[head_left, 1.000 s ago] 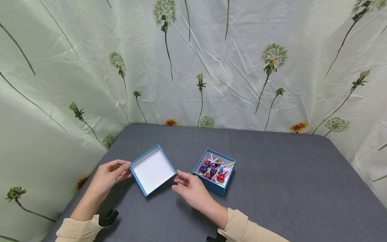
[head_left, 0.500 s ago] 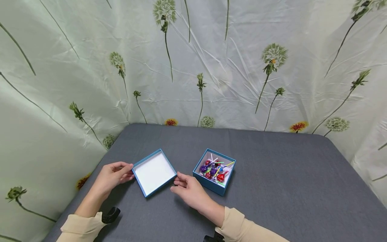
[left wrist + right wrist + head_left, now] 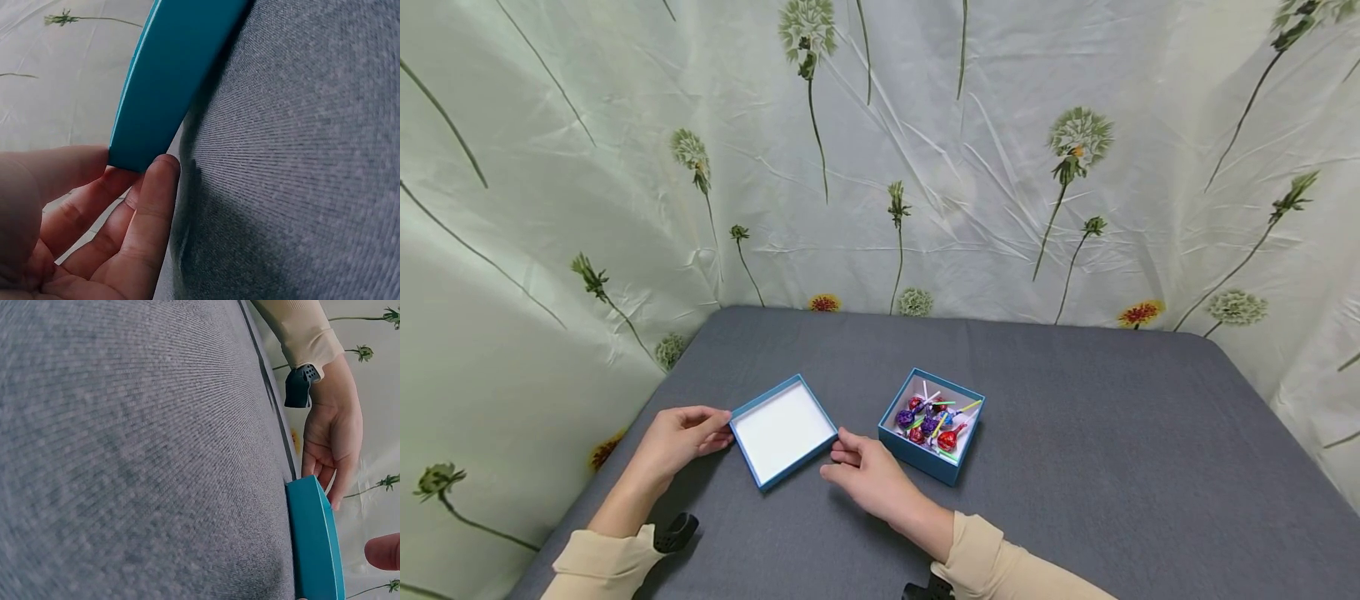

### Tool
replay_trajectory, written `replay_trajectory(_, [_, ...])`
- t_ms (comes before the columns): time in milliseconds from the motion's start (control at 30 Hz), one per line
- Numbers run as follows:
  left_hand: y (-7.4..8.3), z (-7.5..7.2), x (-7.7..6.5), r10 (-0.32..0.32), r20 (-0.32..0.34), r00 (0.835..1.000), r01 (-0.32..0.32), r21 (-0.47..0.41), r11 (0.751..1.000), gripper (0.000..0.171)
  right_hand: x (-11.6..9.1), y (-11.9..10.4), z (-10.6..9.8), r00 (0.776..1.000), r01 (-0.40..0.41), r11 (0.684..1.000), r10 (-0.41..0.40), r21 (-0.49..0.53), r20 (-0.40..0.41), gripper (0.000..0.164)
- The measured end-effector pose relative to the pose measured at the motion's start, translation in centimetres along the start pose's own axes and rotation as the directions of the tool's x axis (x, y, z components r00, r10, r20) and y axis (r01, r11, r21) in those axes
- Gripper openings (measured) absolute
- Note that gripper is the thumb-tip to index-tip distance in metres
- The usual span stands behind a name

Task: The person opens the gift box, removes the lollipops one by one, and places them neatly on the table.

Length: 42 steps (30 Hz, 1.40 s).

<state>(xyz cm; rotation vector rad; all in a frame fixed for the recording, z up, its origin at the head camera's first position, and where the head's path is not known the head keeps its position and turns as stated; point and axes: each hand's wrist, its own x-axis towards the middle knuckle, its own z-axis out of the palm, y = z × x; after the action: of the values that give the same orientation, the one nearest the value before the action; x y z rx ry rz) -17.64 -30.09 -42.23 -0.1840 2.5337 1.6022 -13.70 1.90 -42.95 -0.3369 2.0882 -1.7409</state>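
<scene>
Tabletop (image 3: 1075, 433) carries an upright box (image 3: 925, 460) about midway, nearer the far edge, and, toward the left edge, its lid (image 3: 782, 433), inside up, held at opposite corners probably for level control. Left hand (image 3: 673, 442) pinches one corner; right hand (image 3: 872, 475) touches the other, thumb apart, can't tell if gripping. Lollipops (image 3: 929, 425) lie loose inside, presumably contained by the box walls.

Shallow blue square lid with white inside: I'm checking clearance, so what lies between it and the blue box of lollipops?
The head view shows the right hand, its fingers at the lid, and grey cloth tabletop beyond.
</scene>
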Motion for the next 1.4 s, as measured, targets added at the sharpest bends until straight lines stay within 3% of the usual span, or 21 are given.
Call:
replay_trajectory(300, [-0.4, -0.2, 0.1, -0.001, 0.024, 1.000, 0.000, 0.027, 1.000, 0.034, 0.0, 0.0, 0.0, 1.000, 0.000, 1.000, 0.000, -0.003, 0.010, 0.067])
replay_trajectory(767, [0.1, 0.0, -0.1, -0.022, 0.004, 1.000, 0.022, 0.025, 0.999, 0.034, 0.0, -0.1, -0.2, 1.000, -0.010, 0.999, 0.009, 0.032, 0.024, 0.066])
replay_trajectory(1100, [1.8, 0.1, -1.2, 0.051, -0.053, 0.997, -0.042, 0.166, 0.985, 0.032, -0.4, -0.6, -0.3, 1.000, -0.003, 0.999, 0.002, 0.050, 0.023, 0.064])
replay_trajectory(1400, [4.4, 1.5, -2.7, 0.138, -0.058, 0.989, -0.120, 0.246, 0.962, 0.038, -1.7, -1.6, -1.2, 0.997, 0.046, 0.997, -0.049, 0.056, 0.058, 0.054])
